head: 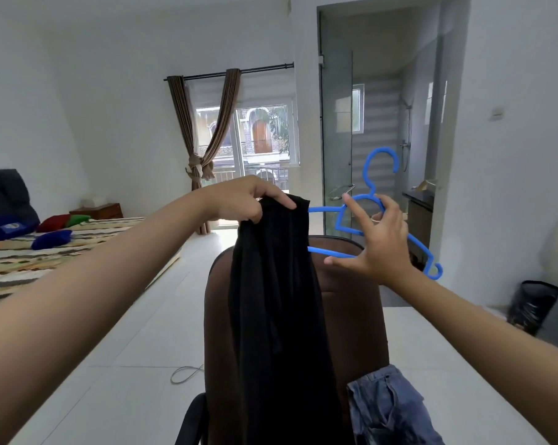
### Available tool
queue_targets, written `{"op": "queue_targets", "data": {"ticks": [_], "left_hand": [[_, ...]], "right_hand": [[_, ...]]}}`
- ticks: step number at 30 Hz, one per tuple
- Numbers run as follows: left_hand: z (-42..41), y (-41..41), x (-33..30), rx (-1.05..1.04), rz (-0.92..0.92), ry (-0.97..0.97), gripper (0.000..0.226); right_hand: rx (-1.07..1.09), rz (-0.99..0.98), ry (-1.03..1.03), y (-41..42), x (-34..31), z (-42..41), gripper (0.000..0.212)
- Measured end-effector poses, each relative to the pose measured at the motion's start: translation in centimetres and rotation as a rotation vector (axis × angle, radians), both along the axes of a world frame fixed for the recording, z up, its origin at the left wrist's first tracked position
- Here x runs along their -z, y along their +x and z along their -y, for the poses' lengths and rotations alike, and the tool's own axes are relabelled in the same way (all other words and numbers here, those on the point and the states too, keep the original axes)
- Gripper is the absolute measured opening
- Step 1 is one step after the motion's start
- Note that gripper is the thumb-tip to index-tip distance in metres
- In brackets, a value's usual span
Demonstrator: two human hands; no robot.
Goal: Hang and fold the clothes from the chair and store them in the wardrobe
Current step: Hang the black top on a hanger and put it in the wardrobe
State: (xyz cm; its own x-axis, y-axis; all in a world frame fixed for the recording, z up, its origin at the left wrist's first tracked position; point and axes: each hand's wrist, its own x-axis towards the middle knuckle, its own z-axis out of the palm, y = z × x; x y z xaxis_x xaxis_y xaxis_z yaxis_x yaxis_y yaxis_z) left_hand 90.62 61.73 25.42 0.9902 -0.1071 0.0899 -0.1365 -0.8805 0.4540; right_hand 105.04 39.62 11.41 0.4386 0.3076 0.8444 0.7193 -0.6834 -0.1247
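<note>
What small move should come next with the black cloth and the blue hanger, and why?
Probably slide the blue plastic hanger further into the black garment: only its left end is hidden there, the left hand pinches the top, and the right hand holds the hanger.

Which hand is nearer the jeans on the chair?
Right. The right hand holds the blue hanger high above the jeans; the left hand grips the black garment farther to the left.

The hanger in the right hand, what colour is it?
Blue. The hanger shows best in the head view, held up by the right hand above the chair back.
</note>
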Motion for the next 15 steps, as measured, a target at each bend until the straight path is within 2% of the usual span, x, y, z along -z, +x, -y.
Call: {"op": "queue_targets", "data": {"ticks": [15], "left_hand": [[1.8, -0.5, 0.1, 0.055, 0.076, 0.132, 0.072]], "right_hand": [[-0.065, 0.103, -0.083, -1.7, -1.6, 0.1, 0.112]]}}
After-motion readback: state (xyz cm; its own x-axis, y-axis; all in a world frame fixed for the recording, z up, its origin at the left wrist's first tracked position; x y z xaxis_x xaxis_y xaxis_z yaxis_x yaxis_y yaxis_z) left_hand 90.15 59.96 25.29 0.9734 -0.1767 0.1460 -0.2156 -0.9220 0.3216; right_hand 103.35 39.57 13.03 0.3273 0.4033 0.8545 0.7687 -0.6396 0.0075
